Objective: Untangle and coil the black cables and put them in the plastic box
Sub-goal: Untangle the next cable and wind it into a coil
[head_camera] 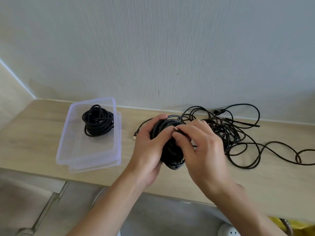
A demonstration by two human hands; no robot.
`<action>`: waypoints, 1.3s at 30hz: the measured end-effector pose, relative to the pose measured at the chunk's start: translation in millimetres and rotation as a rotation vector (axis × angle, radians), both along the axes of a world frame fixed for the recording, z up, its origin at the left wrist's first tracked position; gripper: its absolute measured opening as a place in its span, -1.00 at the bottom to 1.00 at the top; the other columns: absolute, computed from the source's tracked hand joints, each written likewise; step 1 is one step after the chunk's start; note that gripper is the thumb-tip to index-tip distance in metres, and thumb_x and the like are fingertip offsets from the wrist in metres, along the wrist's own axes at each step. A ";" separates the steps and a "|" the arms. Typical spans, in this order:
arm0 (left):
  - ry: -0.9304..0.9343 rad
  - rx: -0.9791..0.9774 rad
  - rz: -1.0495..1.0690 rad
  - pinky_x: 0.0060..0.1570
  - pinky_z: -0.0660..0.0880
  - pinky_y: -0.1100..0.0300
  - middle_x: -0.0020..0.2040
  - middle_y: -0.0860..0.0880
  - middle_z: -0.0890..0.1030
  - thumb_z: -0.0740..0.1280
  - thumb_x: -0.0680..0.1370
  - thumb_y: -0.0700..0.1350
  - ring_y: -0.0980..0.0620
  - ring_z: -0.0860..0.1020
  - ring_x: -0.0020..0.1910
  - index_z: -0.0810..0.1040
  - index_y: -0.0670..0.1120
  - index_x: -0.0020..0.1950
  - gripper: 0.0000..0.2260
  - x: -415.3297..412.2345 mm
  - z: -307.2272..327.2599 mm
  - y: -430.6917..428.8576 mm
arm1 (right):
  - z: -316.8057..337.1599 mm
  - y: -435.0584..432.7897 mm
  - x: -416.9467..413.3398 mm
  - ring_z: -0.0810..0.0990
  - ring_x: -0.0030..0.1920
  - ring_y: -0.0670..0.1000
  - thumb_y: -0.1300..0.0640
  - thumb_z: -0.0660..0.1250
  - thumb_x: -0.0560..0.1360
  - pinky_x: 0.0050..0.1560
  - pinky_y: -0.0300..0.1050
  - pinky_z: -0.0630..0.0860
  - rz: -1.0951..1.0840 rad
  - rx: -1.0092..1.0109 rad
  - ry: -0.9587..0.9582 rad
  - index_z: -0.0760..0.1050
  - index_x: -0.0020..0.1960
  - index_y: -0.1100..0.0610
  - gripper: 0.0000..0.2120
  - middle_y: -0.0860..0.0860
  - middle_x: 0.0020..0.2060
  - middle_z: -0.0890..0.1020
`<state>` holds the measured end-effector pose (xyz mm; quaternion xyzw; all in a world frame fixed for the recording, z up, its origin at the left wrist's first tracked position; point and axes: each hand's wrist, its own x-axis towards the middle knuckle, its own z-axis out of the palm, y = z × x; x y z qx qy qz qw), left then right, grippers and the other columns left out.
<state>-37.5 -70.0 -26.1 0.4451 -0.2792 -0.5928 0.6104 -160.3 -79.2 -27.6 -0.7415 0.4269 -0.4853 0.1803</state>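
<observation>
On the table (34, 133), at your left, the plastic box (58, 155) is holding one coiled cable (98, 121). Your left hand (148, 150) is keeping its grip curled round a second coil (172, 152), whose long axis is running away from you. Your right hand (208, 147) is pinching its plug (175, 128), which is pointing left. The tangled cables (226, 132) are lying to the right.

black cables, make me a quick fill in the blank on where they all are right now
1. The plastic box holds ____ coiled cable.
2. The left hand and right hand both hold a second coil above the ____.
3. The tangled cables lie to the ____ of the hands.

Missing words: one; table; right.
</observation>
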 end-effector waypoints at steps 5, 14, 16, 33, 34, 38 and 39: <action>-0.016 0.003 0.055 -0.15 0.62 0.04 -0.08 -0.17 0.68 0.36 0.57 -0.26 -0.06 0.64 -0.26 0.52 -0.06 0.26 -0.73 1.1 -0.5 -3.9 | 33.9 4.8 -14.9 0.52 -0.22 -0.07 0.23 0.24 0.57 -0.20 -0.25 0.43 -0.060 -0.012 -0.249 0.44 -0.11 0.08 -0.89 0.02 -0.28 0.52; -0.125 -0.009 0.079 -0.12 0.60 0.05 -0.18 -0.14 0.63 0.37 0.56 -0.31 -0.09 0.59 -0.29 0.49 -0.16 0.27 -0.71 3.2 -4.1 -3.1 | 50.5 11.2 -10.0 0.55 -0.28 0.05 0.12 0.29 0.58 -0.25 -0.22 0.48 0.068 0.171 -0.524 0.46 0.17 0.09 -0.83 0.04 -0.24 0.53; -0.155 -0.023 0.079 -0.11 0.60 0.07 -0.15 -0.14 0.63 0.40 0.54 -0.30 -0.09 0.60 -0.26 0.51 -0.15 0.25 -0.70 1.8 -5.0 -2.8 | 36.9 7.0 -4.5 0.52 -0.22 -0.01 0.14 0.32 0.58 -0.24 -0.31 0.46 0.091 0.326 -0.386 0.48 0.21 0.06 -0.80 0.05 -0.11 0.50; 0.100 0.130 0.031 -0.31 0.56 0.15 -0.29 -0.12 0.55 0.37 0.55 -0.28 -0.03 0.58 -0.38 0.58 -0.11 0.22 -0.74 14.4 0.9 -0.9 | 53.4 -13.7 -36.3 0.71 -0.24 0.16 0.24 0.23 0.63 -0.17 0.01 0.63 -0.069 0.333 -0.680 0.32 0.26 0.19 -0.78 0.12 -0.30 0.68; 0.089 0.121 -0.013 -0.31 0.56 0.15 -0.29 -0.14 0.53 0.36 0.55 -0.29 -0.04 0.56 -0.39 0.59 -0.15 0.20 -0.77 14.1 1.5 1.2 | 52.0 -18.2 -38.9 0.71 -0.26 0.17 0.25 0.26 0.62 -0.21 -0.02 0.63 -0.117 0.357 -0.722 0.26 0.29 0.24 -0.71 0.14 -0.30 0.68; 0.011 0.095 -0.143 -0.34 0.53 0.17 -0.32 -0.15 0.46 0.32 0.55 -0.32 -0.04 0.51 -0.42 0.59 -0.18 0.07 -0.86 8.6 3.8 8.5 | 44.6 -26.5 -48.5 0.69 -0.34 0.16 0.23 0.39 0.55 -0.29 -0.01 0.64 -0.328 0.393 -0.765 0.21 0.25 0.19 -0.58 0.13 -0.33 0.67; -0.002 0.084 -0.155 -0.35 0.52 0.18 -0.32 -0.14 0.44 0.31 0.55 -0.31 -0.03 0.50 -0.43 0.59 -0.17 0.07 -0.86 7.7 4.5 8.3 | 42.1 -27.5 -49.9 0.69 -0.37 0.14 0.21 0.40 0.54 -0.27 0.04 0.65 -0.376 0.379 -0.729 0.21 0.22 0.15 -0.60 0.11 -0.35 0.67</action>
